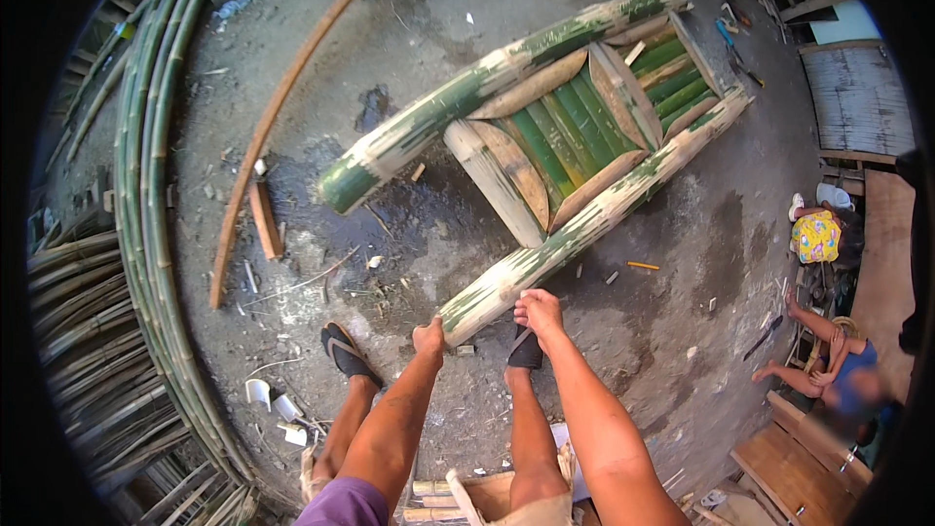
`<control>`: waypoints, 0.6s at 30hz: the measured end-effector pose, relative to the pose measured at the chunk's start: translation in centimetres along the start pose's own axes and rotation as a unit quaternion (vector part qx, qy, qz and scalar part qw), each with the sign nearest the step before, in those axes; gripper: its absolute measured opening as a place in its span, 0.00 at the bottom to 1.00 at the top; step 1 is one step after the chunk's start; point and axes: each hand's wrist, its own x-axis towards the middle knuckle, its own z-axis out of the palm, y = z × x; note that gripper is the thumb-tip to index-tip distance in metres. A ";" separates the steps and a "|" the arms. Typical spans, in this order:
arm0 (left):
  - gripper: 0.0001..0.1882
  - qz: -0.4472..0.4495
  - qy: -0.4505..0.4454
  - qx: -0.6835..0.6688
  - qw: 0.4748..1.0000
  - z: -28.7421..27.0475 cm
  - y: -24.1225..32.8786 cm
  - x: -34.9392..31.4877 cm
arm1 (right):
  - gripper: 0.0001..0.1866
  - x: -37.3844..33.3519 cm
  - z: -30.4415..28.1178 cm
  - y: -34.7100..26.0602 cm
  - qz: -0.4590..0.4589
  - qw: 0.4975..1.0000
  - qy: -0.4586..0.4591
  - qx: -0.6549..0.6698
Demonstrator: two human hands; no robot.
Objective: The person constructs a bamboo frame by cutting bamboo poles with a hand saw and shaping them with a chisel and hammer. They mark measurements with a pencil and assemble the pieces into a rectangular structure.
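Observation:
A bamboo frame lies on the ground before me, with two thick, partly scraped poles along its sides. My left hand (429, 338) is closed on the near end of the closer bamboo pole (531, 271). Beside that same pole, my right hand (539, 312) has its fingers curled together; a small pale bit seems to show at the fingertips, too small to name. Green bamboo slats (575, 131) fill the frame between pale crosspieces and curved wooden pieces (516, 170). The farther bamboo pole (419, 151) runs roughly alongside the closer one.
Long green bamboo poles (146, 205) and a stack of thin sticks (88, 331) line the left. A brown strip (282, 102) and a short wooden block (264, 221) lie nearby. A yellow pencil-like stick (643, 265) is on the ground. People (828, 365) sit at the right.

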 end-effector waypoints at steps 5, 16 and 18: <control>0.29 -0.134 -0.110 -0.249 0.953 1.9 -4.6 4.0 | 0.16 9.0 1.1 4.4 -0.094 0.958 0.222 -0.156; 0.17 0.405 0.241 0.202 0.859 4.6 2.0 -4.0 | 0.10 17.3 -15.6 5.0 -0.115 0.906 0.384 -0.137; 0.16 0.512 0.087 0.120 0.846 10.0 4.7 -8.3 | 0.12 18.5 -18.7 4.5 -0.087 0.924 0.370 -0.049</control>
